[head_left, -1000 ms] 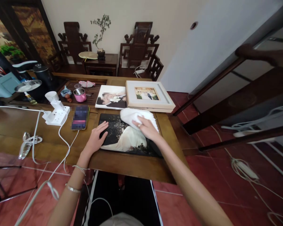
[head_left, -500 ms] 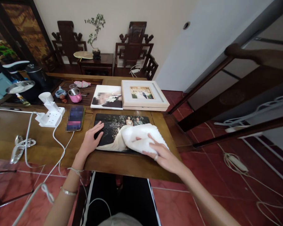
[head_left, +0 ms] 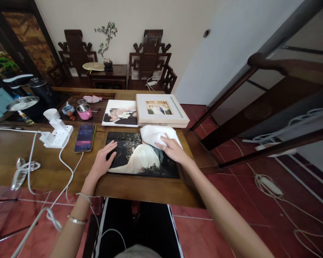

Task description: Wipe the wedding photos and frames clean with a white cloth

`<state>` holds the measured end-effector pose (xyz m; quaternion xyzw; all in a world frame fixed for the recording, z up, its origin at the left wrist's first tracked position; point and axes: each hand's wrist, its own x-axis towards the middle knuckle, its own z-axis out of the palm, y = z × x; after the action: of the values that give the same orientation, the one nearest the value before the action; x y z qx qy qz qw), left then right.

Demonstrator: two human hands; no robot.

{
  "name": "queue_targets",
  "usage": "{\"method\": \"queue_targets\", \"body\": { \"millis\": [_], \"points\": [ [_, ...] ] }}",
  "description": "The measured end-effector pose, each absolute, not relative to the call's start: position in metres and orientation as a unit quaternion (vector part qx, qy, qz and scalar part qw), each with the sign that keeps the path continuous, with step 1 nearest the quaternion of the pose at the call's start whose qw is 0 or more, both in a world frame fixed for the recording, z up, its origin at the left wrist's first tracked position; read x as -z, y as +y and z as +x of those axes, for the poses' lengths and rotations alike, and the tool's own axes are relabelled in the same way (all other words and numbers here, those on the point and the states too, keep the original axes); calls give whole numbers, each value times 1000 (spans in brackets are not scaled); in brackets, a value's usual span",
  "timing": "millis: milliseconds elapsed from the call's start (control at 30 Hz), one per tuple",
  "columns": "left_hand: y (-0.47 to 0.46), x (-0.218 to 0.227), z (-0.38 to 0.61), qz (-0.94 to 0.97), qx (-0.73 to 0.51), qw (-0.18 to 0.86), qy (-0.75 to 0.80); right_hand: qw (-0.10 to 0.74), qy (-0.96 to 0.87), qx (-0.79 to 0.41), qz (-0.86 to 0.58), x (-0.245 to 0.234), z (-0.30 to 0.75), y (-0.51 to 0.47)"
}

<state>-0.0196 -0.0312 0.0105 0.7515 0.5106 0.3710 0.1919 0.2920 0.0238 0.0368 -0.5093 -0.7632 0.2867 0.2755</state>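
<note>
Since half a second ago our right hand (head_left: 172, 149) swept the white cloth (head_left: 157, 134) (bunched) from the photo print's (head_left: 140, 157) near edge to its far right corner.

You are looking at a room lit by soft, even daylight, fairly bright on the pale wall (head_left: 156, 21) and dimmer at the left, where the dark screen (head_left: 18, 39) falls into shade. The table (head_left: 10, 150) shows a mild sheen but no hard glare. Shadows under your hands are faint. The wide lens bends the railing (head_left: 285, 68) and floor lines at the edges. Your forearms blur slightly near the bottom. Patches on the phone (head_left: 84, 137) and one print (head_left: 120, 113) are pixelated.
</note>
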Motion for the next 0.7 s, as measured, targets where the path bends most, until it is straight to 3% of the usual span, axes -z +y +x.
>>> {"method": "queue_targets", "body": {
  "millis": [400, 700],
  "points": [
    [-29, -7, -21, 764, -350, 186, 509, 138, -838, -281, -448, -48, 303, -105],
    [-30, -8, -23, 768, -351, 190, 500, 236, -816, -265, -457, -42, 294, 10]
  ]
}}
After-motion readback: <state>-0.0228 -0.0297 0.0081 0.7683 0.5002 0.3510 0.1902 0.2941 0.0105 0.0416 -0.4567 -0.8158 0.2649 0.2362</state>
